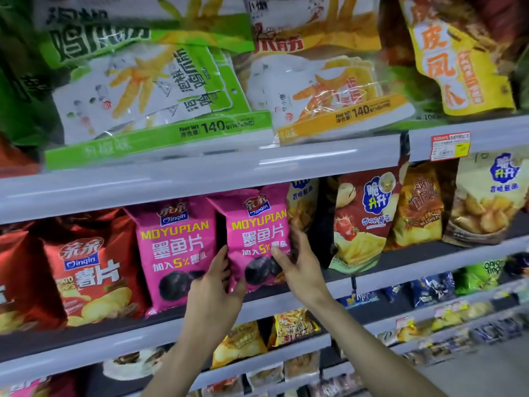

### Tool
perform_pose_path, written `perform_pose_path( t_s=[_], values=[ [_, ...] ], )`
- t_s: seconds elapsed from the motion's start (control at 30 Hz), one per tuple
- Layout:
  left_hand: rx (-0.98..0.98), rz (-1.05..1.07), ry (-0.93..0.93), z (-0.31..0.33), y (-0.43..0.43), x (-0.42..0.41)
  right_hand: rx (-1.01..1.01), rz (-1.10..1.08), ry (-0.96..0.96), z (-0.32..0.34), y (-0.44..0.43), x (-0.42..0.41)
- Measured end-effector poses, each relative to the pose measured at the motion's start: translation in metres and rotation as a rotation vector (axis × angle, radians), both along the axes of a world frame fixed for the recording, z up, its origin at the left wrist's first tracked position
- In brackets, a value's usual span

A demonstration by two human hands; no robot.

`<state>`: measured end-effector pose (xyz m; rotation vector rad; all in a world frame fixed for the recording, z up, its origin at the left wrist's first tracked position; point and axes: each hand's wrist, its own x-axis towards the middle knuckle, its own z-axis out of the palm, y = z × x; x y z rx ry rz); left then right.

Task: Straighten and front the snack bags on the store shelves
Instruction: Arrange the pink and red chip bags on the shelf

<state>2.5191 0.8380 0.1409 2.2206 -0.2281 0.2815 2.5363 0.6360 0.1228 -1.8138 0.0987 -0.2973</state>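
A pink Moyupian snack bag (259, 230) stands on the middle shelf (372, 275), tilted slightly left. My left hand (217, 285) grips its lower left edge, thumb on the front and fingers behind. My right hand (297, 267) holds its lower right side, thumb pressed on the front and fingers wrapped round the edge. A second identical pink bag (177, 250) stands upright just to the left, with a dark gap between the two.
Red chip bags (88, 270) stand left of the pink ones; a dark red bag (360, 222) and yellow bags (483, 202) stand to the right. Green (154, 90) and orange (337, 90) chicken-feet packs lean on the upper shelf. Lower shelves hold several small bags.
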Motion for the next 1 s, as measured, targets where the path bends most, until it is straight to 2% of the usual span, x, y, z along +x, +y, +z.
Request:
perform_pose_path(
  t_s=[0.23, 0.53, 0.63, 0.83, 1.0],
  values=[
    [-0.085, -0.084, 0.137, -0.006, -0.005, 0.005, -0.122, -0.007, 0.084, 0.001, -0.002, -0.01],
    [-0.05, -0.019, 0.105, -0.003, -0.004, -0.019, -0.203, 0.052, 0.09, -0.004, -0.008, -0.011],
    [0.05, 0.034, 0.082, 0.004, -0.012, -0.032, -0.33, 0.129, 0.096, 0.004, -0.02, -0.013],
    [0.281, 0.162, 0.08, 0.018, -0.063, -0.057, -0.705, 0.288, 0.032, 0.021, -0.075, -0.038],
    [0.305, 0.122, 0.079, 0.021, -0.138, -0.085, -0.864, 0.356, -0.028, 0.035, -0.148, -0.073]
  ],
)
